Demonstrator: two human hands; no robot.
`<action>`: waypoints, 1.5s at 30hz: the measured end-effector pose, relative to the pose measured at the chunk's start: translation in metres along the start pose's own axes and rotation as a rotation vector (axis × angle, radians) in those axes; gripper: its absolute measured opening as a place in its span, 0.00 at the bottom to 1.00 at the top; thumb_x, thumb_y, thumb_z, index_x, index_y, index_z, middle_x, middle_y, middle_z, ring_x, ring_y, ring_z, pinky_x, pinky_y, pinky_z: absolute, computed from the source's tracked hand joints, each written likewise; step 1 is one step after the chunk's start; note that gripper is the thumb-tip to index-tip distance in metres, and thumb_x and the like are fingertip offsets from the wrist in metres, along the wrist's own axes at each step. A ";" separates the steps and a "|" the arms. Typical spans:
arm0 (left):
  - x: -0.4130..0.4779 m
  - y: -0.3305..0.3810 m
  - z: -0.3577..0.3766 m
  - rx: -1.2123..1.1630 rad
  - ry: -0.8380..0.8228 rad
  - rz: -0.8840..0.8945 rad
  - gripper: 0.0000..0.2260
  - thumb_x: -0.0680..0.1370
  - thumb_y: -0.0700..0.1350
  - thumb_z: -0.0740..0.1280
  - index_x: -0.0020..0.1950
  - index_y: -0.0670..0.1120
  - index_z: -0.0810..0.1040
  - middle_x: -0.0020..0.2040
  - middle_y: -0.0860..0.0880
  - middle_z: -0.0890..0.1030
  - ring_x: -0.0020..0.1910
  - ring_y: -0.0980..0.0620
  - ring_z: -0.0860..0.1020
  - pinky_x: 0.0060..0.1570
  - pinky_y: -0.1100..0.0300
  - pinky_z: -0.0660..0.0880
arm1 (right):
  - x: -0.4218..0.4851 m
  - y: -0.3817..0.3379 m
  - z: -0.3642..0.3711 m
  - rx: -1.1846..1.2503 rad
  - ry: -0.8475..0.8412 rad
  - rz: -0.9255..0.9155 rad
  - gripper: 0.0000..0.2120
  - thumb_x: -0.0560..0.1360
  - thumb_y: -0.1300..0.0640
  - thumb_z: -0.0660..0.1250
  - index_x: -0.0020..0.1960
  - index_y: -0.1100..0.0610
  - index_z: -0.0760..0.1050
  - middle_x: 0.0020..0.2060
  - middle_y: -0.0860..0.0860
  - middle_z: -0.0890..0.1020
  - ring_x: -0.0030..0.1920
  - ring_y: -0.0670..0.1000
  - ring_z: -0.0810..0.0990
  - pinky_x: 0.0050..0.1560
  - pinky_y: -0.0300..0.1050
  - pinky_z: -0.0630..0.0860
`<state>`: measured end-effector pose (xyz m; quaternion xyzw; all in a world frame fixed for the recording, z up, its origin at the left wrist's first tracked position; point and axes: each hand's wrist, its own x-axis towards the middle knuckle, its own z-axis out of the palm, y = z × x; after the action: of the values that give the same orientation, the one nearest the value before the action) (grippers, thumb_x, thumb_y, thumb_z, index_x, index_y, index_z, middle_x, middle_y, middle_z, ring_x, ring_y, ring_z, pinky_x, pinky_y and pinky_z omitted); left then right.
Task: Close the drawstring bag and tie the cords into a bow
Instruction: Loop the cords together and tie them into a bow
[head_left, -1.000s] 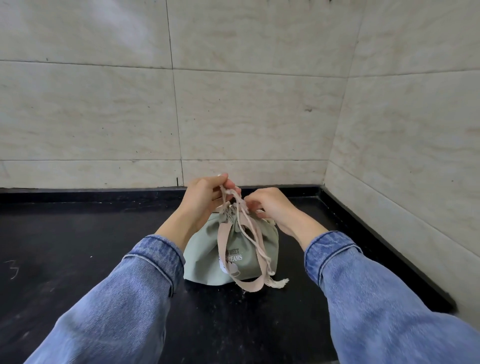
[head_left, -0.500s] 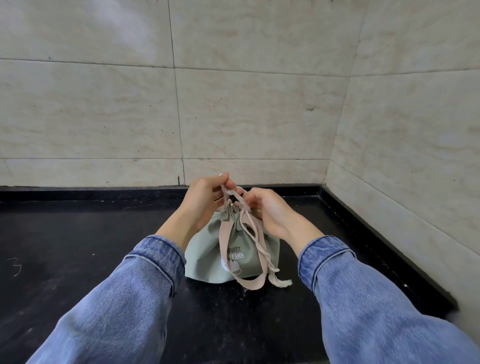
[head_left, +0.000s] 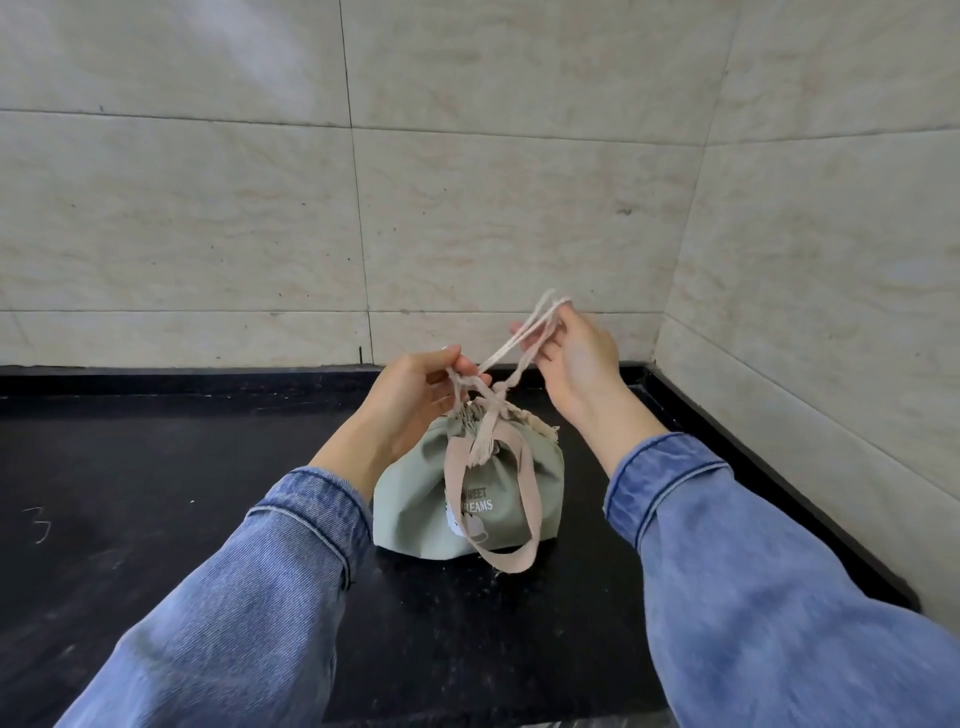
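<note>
A sage-green drawstring bag with white lettering stands on the black counter, its mouth gathered shut. A beige strap hangs down its front in a loop. My left hand pinches the cream cords right above the gathered mouth. My right hand is raised up and to the right of the bag, holding a doubled length of cord stretched taut from the knot area. A frayed cord end dangles against the bag's front.
Beige tiled walls close in the corner behind and on the right. The black counter has a raised black edge along the walls. A faint chalk mark is on the counter at the left.
My right hand has lifted away from the bag's mouth, up and to the right, drawing the cords out taut. The tasselled cord end has risen from the counter. My left hand stays at the mouth.
</note>
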<state>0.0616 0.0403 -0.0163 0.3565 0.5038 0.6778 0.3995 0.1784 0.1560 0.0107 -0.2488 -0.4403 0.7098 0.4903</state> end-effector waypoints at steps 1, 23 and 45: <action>0.000 0.000 -0.001 -0.001 0.010 -0.001 0.18 0.80 0.43 0.59 0.32 0.45 0.78 0.39 0.47 0.80 0.47 0.46 0.78 0.54 0.52 0.71 | 0.000 -0.004 0.001 0.142 -0.040 0.066 0.12 0.80 0.57 0.58 0.41 0.61 0.71 0.28 0.53 0.76 0.30 0.52 0.79 0.36 0.46 0.80; 0.001 0.001 0.007 0.023 0.020 -0.002 0.15 0.81 0.43 0.58 0.35 0.44 0.72 0.38 0.48 0.78 0.38 0.51 0.76 0.45 0.58 0.72 | 0.009 -0.038 -0.030 -1.679 -0.060 -1.277 0.11 0.74 0.58 0.63 0.34 0.60 0.69 0.29 0.57 0.75 0.27 0.60 0.73 0.27 0.43 0.59; 0.005 0.001 0.006 0.050 0.048 0.021 0.15 0.81 0.45 0.58 0.36 0.45 0.75 0.32 0.51 0.80 0.37 0.53 0.83 0.46 0.57 0.77 | -0.015 0.021 -0.036 -1.065 -0.575 -0.089 0.14 0.60 0.48 0.73 0.40 0.55 0.77 0.36 0.48 0.80 0.34 0.43 0.77 0.37 0.39 0.70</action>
<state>0.0647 0.0469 -0.0131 0.3551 0.5262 0.6777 0.3712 0.2027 0.1532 -0.0265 -0.2395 -0.8597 0.4097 0.1889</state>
